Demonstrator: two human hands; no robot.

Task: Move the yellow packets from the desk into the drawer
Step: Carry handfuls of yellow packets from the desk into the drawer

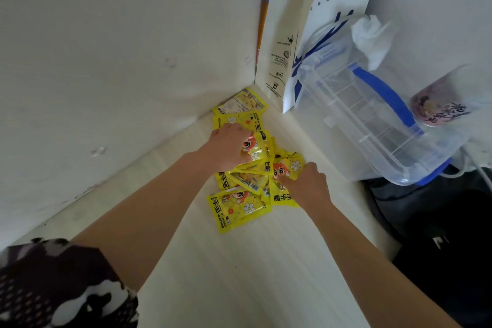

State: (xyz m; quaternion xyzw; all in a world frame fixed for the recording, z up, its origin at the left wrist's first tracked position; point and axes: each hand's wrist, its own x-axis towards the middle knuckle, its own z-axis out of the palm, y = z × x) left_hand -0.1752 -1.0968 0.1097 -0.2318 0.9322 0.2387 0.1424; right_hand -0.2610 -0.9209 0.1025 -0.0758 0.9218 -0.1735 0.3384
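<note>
Several yellow packets (pixel 241 209) with cartoon prints lie in an overlapping pile in the corner of the pale desk (pixel 239 274), against the white wall. My left hand (pixel 229 148) lies on top of the pile's upper part, its fingers curled round a packet there. My right hand (pixel 308 184) reaches in from the right, and its fingers pinch the edge of a packet (pixel 288 168) on the pile's right side. The farthest packet (pixel 241 102) lies face down by the wall. No drawer is in view.
A white paper coffee bag (pixel 327 21) stands against the wall behind the pile. A clear plastic box with a blue lid (pixel 372 120) leans at the right, with a wrapped cup (pixel 436 106) beside it. A dark bag (pixel 439 234) lies past the desk's right edge.
</note>
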